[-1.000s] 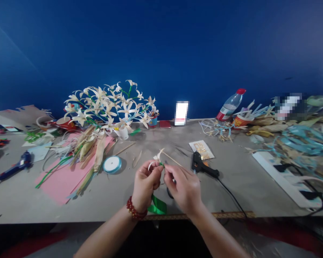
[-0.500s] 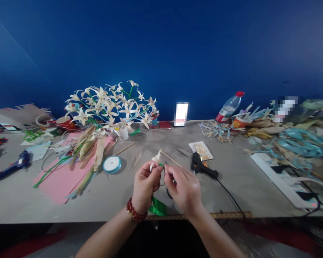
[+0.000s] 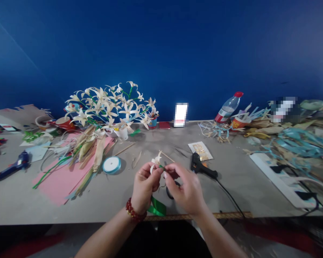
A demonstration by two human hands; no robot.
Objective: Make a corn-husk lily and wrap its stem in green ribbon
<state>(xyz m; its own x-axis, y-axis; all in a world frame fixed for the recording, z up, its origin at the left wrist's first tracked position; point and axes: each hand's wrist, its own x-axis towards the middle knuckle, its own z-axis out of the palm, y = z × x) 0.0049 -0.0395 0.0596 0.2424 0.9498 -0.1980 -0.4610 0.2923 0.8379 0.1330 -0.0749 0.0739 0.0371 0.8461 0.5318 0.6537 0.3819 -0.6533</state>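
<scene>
Between the thumb and fingers of my left hand point(image 3: 146, 182) is a small artificial flower point(image 3: 156, 159) with pale curled petals, its base wrapped in green. A loop of green ribbon point(image 3: 158, 207) hangs beneath that hand. My right hand point(image 3: 187, 186) meets it from the right, thumb and index finger closed about the short stem at the flower's base; the fingertips partly hide the stem. Behind the right fingers, a dark ring-shaped thing point(image 3: 173, 190) lies on the table, mostly covered. A thin stick point(image 3: 167, 156) rests just beyond the hands.
Right of my hands lies a black glue gun point(image 3: 201, 166) with its cord, near a white packet point(image 3: 200, 150). Further right is a power strip point(image 3: 271, 181). A ribbon spool point(image 3: 111, 165) and pink paper point(image 3: 61, 182) lie left, below potted pale flowers point(image 3: 110, 104). A bottle point(image 3: 228, 107) leans behind.
My right hand's fingers have spread and shifted a little around the stem, with the thumb lower and straighter. My left hand and the flower stay almost in place.
</scene>
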